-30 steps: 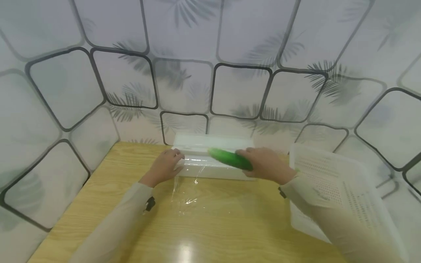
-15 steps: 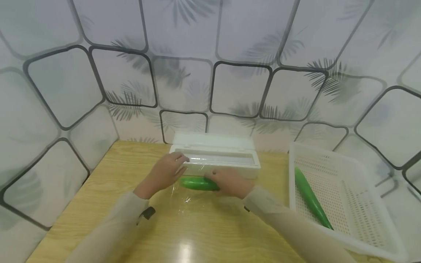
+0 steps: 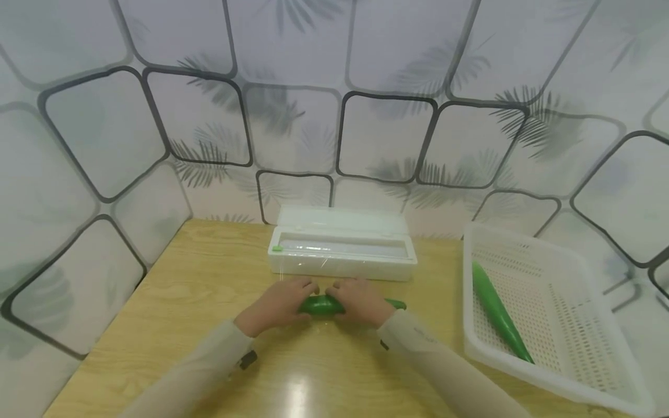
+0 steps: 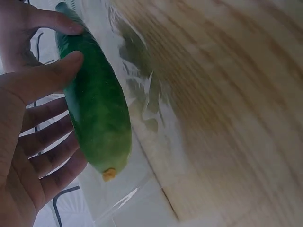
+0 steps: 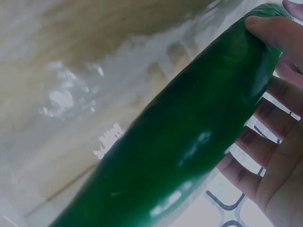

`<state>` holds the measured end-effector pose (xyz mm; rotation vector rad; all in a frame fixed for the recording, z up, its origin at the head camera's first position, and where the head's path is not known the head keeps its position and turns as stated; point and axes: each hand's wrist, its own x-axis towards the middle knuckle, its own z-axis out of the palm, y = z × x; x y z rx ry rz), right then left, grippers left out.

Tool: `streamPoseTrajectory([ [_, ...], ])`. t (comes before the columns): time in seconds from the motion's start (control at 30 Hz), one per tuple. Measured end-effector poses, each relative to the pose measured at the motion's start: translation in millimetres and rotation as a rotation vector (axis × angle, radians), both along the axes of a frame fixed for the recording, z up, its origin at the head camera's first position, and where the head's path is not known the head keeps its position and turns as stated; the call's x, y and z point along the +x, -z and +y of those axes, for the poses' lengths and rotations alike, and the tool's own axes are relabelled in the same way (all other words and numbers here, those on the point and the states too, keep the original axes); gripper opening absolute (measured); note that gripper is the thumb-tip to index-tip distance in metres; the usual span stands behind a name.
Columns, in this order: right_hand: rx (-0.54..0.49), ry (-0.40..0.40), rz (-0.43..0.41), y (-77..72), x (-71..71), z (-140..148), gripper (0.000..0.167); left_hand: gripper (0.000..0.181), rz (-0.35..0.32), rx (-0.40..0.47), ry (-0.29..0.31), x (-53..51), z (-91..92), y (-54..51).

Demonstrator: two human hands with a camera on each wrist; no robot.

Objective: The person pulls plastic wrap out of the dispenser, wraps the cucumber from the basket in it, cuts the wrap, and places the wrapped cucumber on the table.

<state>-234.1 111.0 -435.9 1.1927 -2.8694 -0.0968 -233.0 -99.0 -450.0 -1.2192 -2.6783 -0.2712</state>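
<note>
A green cucumber (image 3: 323, 305) lies crosswise in front of the white cling film box (image 3: 342, 269). Around its left part are the thumb and fingers of my left hand (image 3: 277, 305); in the left wrist view the cucumber's pale tip (image 4: 109, 174) points past them. My right hand (image 3: 363, 302) grips the cucumber further right, thumb on the near side and fingers on the far side. Shiny clear cling film (image 4: 151, 101) spreads over the table beneath it. The film's front edge is hard to make out.
The box's lid (image 3: 342, 219) stands raised against the patterned wall, with a small green slider (image 3: 277, 248) at the box's left end. On the right, a white perforated basket (image 3: 470, 342) holds another cucumber (image 3: 496, 313). All stand on a wooden table (image 3: 209, 249).
My right hand has brought the cucumber from over the box down and nearer to me, onto the film. My left hand has left the box's left end and taken hold of the cucumber.
</note>
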Motion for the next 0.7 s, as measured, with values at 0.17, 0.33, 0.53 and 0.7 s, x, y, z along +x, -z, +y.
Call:
streamPoseTrajectory([
  [0.17,0.014,-0.013,0.041,6.8,2.5,-0.1,0.041,0.043,-0.003,-0.022,0.016,-0.7,1.7,3.6],
  [0.33,0.049,0.000,0.072,11.0,3.6,-0.2,0.045,0.038,-0.027,-0.048,0.006,-0.3,4.1,3.3],
  [0.53,0.035,0.005,0.060,16.1,2.5,1.8,0.047,0.036,-0.039,-0.063,-0.004,0.9,5.4,1.0],
  [0.7,-0.047,0.035,0.003,19.6,1.7,15.8,0.046,0.038,-0.029,-0.061,0.001,0.4,7.0,1.0],
])
